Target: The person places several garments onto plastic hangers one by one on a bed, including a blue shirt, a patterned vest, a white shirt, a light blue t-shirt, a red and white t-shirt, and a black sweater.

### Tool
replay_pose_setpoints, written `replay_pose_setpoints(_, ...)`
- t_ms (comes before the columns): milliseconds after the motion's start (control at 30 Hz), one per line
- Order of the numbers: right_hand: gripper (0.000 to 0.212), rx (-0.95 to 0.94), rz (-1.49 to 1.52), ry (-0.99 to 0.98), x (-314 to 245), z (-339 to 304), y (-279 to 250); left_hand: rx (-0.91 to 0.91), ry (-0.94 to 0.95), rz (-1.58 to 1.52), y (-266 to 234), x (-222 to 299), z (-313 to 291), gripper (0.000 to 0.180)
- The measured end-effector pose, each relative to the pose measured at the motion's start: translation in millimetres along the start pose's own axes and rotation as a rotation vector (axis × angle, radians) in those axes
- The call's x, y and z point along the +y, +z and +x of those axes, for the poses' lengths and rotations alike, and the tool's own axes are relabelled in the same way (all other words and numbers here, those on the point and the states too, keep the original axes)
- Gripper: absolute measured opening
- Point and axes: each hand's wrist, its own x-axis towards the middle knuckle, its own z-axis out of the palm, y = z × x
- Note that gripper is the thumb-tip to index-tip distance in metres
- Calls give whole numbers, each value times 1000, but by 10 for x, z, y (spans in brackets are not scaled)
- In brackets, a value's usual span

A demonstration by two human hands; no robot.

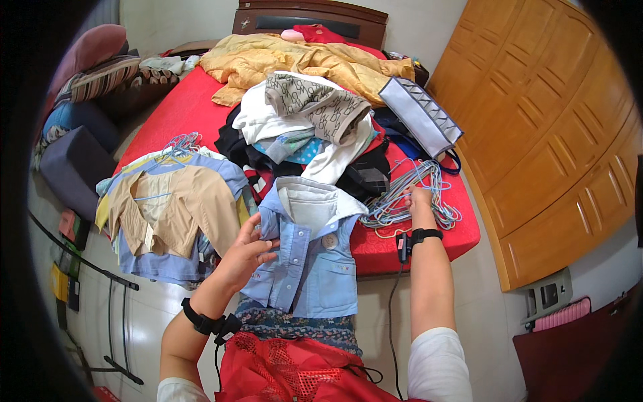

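Note:
A light-blue child's jacket [311, 268] with a white hood lies front up over the bed's near edge, its lower part toward my lap. My left hand [248, 253] rests at its left side, fingers spread and touching the cloth near the front. To the right, my right hand [420, 196] reaches into a tangled heap of thin wire hangers [442, 213]. Its fingers are curled round a hanger, though their tips are partly hidden. Left of the jacket, a beige cropped cardigan [207, 208] on a hanger tops a stack of hung clothes.
Behind the jacket rises a pile of mixed clothes [261, 117] on the red bed sheet [161, 124]. A grey-white storage box [418, 117] stands beside it. A yellow quilt [268, 57] lies farther back. Wooden wardrobe doors [536, 134] line the right, and a dark sofa [77, 164] the left.

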Motion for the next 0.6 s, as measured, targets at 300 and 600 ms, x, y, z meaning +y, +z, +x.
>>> replay_pose_setpoints(300,41,-82,56,-523,-139,-627,39,22,22,24,48,5,-38,81)
replay_pose_setpoints(600,61,-250,224,-854,159,-1927,-492,37,68,77,-79,-112,-35,76)
